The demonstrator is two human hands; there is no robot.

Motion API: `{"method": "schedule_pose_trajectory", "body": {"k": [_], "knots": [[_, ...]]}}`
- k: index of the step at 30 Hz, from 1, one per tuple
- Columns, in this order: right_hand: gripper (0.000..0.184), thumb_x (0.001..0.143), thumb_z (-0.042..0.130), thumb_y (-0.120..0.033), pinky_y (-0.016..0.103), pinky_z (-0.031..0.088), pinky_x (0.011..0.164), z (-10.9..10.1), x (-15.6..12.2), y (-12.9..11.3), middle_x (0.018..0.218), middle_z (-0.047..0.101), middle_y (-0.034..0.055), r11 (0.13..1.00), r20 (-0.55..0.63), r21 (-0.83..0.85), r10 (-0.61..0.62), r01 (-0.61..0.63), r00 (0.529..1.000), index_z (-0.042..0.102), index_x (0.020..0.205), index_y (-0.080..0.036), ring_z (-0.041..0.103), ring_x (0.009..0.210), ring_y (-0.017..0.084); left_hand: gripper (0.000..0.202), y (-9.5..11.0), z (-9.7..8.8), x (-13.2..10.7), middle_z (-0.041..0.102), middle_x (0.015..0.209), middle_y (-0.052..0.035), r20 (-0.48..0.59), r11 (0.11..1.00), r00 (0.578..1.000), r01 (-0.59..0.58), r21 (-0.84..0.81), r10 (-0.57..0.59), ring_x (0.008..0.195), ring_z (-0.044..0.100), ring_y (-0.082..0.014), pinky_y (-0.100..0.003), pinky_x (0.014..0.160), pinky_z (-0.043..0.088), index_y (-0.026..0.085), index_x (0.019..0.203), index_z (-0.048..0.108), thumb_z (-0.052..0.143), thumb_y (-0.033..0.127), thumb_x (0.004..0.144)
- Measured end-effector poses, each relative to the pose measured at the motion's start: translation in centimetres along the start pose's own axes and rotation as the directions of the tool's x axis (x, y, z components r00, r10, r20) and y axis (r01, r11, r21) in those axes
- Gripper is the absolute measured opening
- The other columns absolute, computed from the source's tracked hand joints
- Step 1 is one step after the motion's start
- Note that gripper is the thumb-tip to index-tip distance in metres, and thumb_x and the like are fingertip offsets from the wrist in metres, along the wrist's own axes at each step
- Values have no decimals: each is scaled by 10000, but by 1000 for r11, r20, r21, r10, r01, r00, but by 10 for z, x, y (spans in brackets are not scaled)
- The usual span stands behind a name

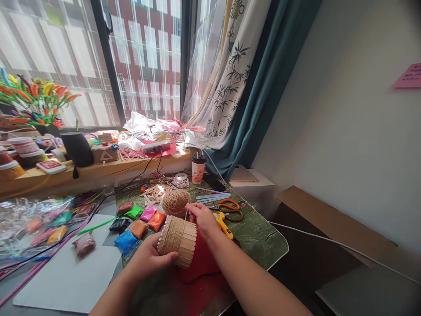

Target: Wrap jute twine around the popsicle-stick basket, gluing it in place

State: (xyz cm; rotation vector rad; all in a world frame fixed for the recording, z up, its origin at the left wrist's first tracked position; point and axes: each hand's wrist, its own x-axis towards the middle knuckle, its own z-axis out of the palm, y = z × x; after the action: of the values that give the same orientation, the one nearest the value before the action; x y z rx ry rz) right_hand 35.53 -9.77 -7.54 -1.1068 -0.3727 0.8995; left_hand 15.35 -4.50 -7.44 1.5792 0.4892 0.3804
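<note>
A round holder made of wooden craft sticks [187, 245] lies tilted in my left hand [153, 254], whose thumb presses on its near side. Twine is wound in tight rows around part of it, and white beads line its left rim. My right hand [202, 219] pinches the loose strand of twine [187, 214] just above the holder. Right behind it sits the ball of twine [176, 202]. A yellow glue gun [224, 224] and orange-handled scissors [232, 206] lie beside my right hand.
Colourful clay packets [138, 228] lie left of the holder. A paper cup [198, 169] with a black lid and a dark phone [214, 182] stand farther back. Glue sticks [213, 198] lie near the scissors. A white cable [329, 239] runs off the table's right edge.
</note>
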Motion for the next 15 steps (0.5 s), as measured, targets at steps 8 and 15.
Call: {"method": "schedule_pose_trajectory", "body": {"k": [8, 15], "knots": [[325, 545, 881, -419, 254, 258, 502, -1, -2, 1, 499, 511, -67, 1000, 16, 22, 17, -17, 1000, 688, 641, -177, 354, 482, 80, 556, 5, 1, -4, 826, 1040, -113, 74, 1000, 997, 3, -31, -1, 1001, 745, -362, -413, 850, 628, 175, 1089, 767, 880, 520, 668], [296, 580, 874, -387, 256, 251, 505, -1, -4, 8, 466, 490, -77, 995, 33, 57, 78, -79, 996, 666, 623, -181, 363, 477, 85, 445, 6, 1, -4, 824, 1002, -104, 32, 996, 998, -61, 69, 59, 950, 739, -340, -382, 819, 626, 167, 1055, 782, 855, 443, 713]]}}
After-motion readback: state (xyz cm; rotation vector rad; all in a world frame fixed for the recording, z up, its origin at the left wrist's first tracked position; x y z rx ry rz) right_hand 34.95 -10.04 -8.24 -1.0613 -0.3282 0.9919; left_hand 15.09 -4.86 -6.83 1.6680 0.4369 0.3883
